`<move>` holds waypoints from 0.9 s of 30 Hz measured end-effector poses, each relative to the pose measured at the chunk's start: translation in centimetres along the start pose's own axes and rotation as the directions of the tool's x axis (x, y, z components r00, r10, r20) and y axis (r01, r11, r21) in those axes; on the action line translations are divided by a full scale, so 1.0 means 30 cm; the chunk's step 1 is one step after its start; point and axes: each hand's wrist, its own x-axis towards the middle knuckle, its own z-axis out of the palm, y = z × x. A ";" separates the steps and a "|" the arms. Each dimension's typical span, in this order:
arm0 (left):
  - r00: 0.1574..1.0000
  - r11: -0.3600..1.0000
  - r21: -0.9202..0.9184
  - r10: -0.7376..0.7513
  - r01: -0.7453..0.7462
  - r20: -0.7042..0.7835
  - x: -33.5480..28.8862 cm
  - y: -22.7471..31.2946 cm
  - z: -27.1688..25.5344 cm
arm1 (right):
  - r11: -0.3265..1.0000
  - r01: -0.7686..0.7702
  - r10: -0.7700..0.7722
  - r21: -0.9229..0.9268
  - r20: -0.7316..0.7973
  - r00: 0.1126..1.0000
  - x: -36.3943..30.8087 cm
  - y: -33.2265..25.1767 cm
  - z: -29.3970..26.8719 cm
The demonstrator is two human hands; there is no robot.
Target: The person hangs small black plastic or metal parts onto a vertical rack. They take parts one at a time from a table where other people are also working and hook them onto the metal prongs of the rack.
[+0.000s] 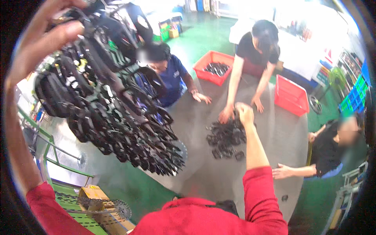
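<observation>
My left hand (53, 37) is raised high at the upper left, its thumb and fingers closed about the top of a large hanging bunch of small black loop-shaped parts (113, 105). The exact point of grip is partly cut off by the picture's edge. My right hand (245, 114) is closed just above a loose pile of black frame-like parts (225, 137) on the grey table (188, 152). What its fingers hold, if anything, is hidden. A co-worker's hand (226, 114) reaches into the same pile beside it.
Co-workers stand around the table's far and right sides, one with a hand (201, 98) near its left edge. A red crate (203, 58) of dark parts and another red crate (291, 96) stand at the far edge. Toothed discs (121, 209) on rods and a cardboard box (94, 192) are at lower left.
</observation>
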 end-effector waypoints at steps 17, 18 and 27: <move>0.972 0.974 0.072 0.221 -0.215 -0.080 -0.032 0.012 0.028 | 0.496 0.245 -0.551 0.833 0.084 0.830 0.194 -1.337 -0.518; 0.980 0.982 0.068 0.184 -0.179 -0.078 -0.037 0.023 0.022 | 0.487 0.217 -0.550 0.846 0.105 0.828 0.193 -1.355 -0.525; 0.988 0.987 0.096 0.139 -0.133 -0.064 -0.041 0.031 0.027 | 0.429 0.080 -0.519 0.900 0.173 0.837 0.211 -1.380 -0.498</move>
